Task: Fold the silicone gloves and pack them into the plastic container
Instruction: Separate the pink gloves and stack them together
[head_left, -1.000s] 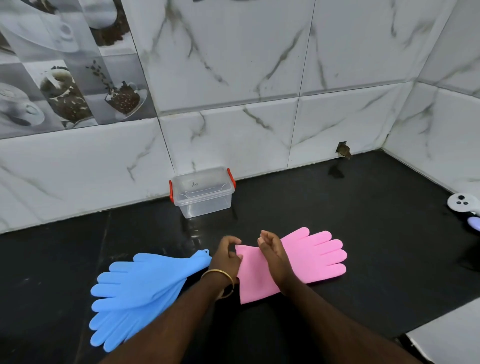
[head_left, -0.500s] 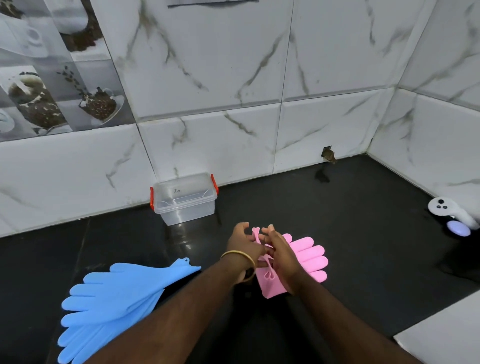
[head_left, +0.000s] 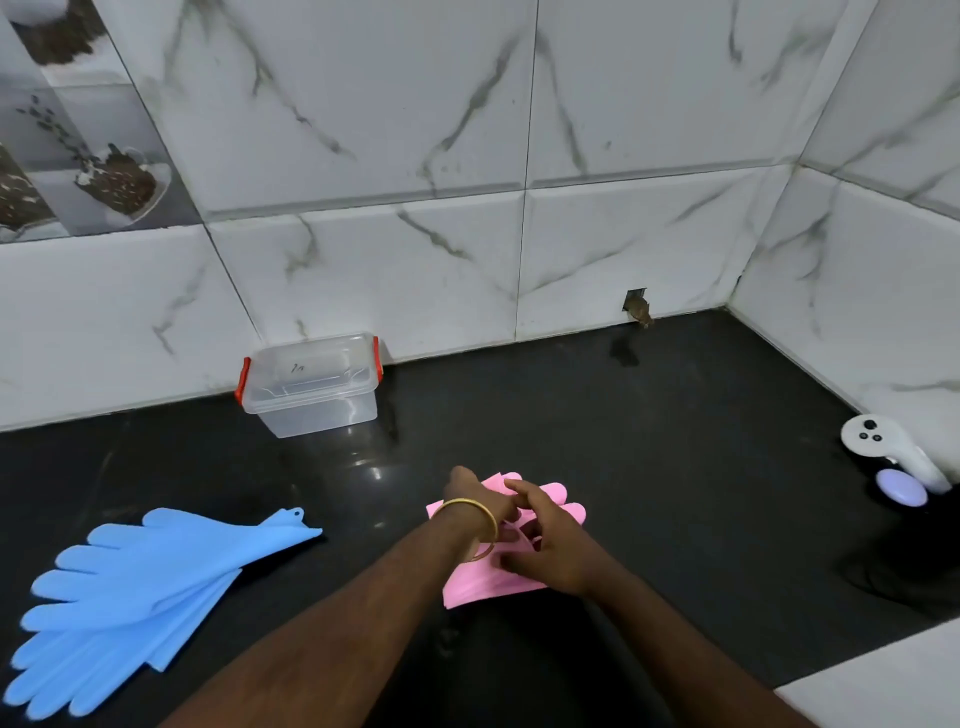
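Note:
Pink silicone gloves (head_left: 475, 584) lie folded over on the black counter (head_left: 675, 467) at centre, cuff end laid onto the fingers. My left hand (head_left: 470, 493), with a gold bangle at the wrist, presses on the fold's far left part. My right hand (head_left: 545, 540) grips the folded pink gloves from the right, fingers spread over them. Blue silicone gloves (head_left: 140, 582) lie flat and stacked at the left, apart from both hands. The clear plastic container (head_left: 311, 387) with red latches stands lidded against the back wall.
A white handheld controller (head_left: 883, 452) and a pale purple disc (head_left: 901, 487) sit at the right by the side wall. Marble tiles wall in the counter at back and right. A white surface (head_left: 883, 680) shows at the lower right corner.
The pink gloves went from lying flat to folded in half, the cuff brought over the fingers. Both hands moved onto the fold. The view shifted right and closer.

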